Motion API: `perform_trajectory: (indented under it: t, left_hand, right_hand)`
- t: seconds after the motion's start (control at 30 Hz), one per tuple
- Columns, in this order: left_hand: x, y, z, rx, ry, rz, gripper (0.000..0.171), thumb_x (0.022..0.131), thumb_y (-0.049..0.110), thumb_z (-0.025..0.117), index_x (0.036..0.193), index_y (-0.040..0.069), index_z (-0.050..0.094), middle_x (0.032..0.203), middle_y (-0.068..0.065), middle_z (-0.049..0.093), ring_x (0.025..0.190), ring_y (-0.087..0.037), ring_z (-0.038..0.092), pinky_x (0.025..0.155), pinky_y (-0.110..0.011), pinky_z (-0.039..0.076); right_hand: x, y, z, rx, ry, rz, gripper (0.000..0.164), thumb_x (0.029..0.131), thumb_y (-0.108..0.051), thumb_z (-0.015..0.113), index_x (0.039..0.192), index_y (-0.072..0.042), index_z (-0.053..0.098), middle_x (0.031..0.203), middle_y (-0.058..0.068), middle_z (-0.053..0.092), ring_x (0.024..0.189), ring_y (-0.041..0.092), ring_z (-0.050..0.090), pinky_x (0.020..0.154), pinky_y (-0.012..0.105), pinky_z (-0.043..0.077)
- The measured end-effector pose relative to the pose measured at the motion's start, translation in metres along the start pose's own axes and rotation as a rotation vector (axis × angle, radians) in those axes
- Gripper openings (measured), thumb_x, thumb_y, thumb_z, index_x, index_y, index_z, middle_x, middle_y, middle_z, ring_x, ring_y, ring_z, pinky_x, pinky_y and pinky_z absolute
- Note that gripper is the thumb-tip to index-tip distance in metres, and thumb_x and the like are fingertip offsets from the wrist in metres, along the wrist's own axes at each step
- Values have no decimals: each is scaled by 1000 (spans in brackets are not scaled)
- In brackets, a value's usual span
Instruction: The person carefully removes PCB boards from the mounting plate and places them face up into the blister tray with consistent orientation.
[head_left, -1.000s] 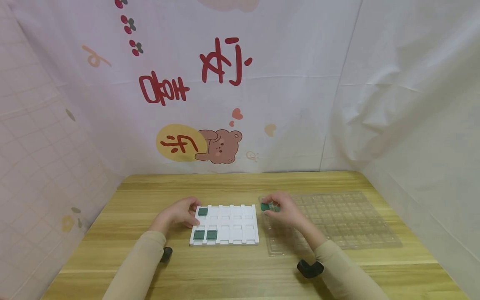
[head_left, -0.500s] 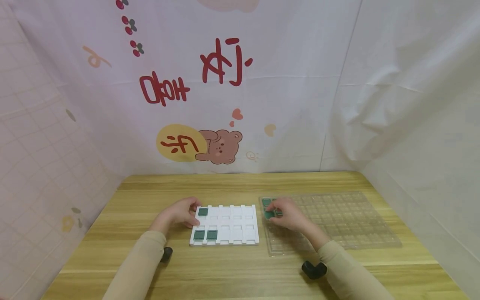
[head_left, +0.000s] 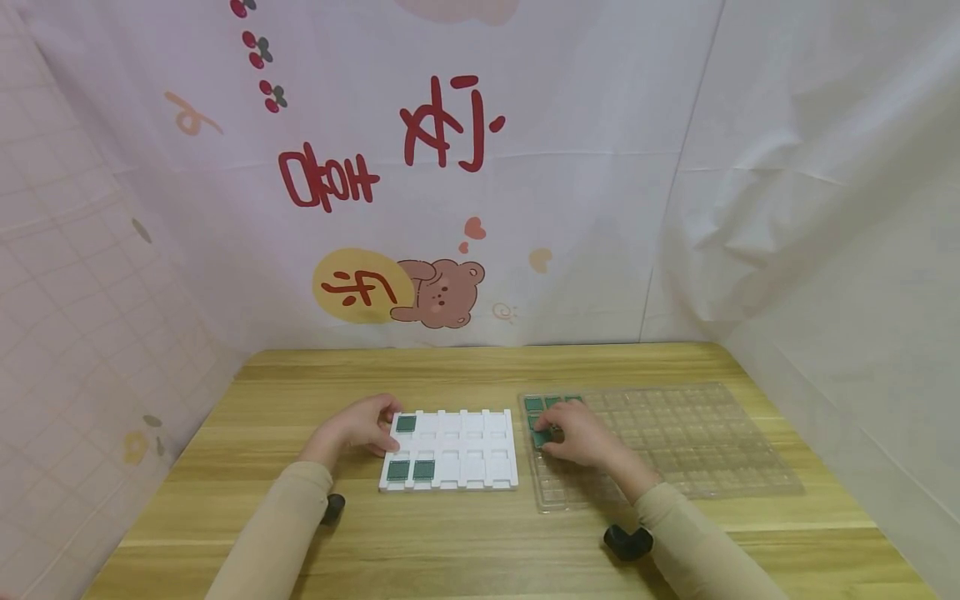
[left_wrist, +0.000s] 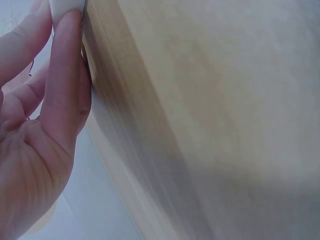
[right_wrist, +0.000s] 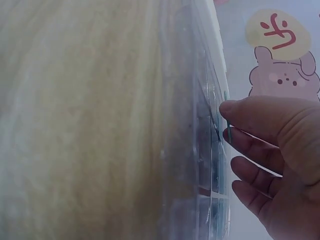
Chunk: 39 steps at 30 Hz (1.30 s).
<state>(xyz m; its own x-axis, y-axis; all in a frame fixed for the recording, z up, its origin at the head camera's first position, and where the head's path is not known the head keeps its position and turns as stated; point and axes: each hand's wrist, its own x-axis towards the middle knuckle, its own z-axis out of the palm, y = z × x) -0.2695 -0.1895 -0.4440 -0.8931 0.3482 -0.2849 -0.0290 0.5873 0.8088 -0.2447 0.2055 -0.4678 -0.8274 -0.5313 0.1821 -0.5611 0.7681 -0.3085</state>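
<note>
Wood-grain table (head_left: 450,542) pushed up to white cloth walls (head_left: 600,100), complete with a printed cartoon bear (head_left: 444,292). Over on the right, a clear plastic tray (head_left: 697,442) full of little pockets; just beside it, a white tray (head_left: 453,446) with three green chips (head_left: 406,424) in it, one at the far left corner and two side by side in the near row.

Left hand (head_left: 367,423) curled onto the left edge of the white tray. Right hand (head_left: 576,433) nearly closed, thumb and forefinger pinching a thin green chip (head_left: 541,438), other fingers loosely bent. Location of that chip: left end of the clear tray, next to more green ones (head_left: 533,404). Can't tell whether seated in a pocket or just above.

Handling, best guess: next to no weight, stiff, a bit slick, probably easy to chip or scratch. Best to take hold by opposite edges, light fingertip pinch, no squeezing across the face. Clear tray likely thin and bendy, so don't lean on it.
</note>
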Motion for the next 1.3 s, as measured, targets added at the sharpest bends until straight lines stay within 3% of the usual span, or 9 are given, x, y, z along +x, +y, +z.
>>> perform_trajectory:
  t: [0.6,1.03,1.3]
  left_hand:
    - [-1,1,1,19,12,4,60,72,-8,83,125,-4,53,108,-14,49,85,-24,51,65,-35,57]
    - [2,-2,0,28,6,15,58,72,-8,83,122,-3,54,106,-14,48,83,-23,51,64,-34,57]
    - [2,0,1,13,4,10,58,71,-11,82,121,-4,54,105,-14,47,82,-23,50,63,-34,57]
  right_hand:
    - [-2,-7,-1,3,-8,37,21,79,-16,82,97,-16,71,99,-5,66,102,24,57,92,44,46]
    - [-1,-10,-2,19,23,32,21,81,-16,81,100,-11,73,100,0,68,100,25,58,90,45,47]
    - [4,-15,-6,150,53,64,19,87,-14,76,105,-7,71,96,-2,69,89,17,64,80,37,53]
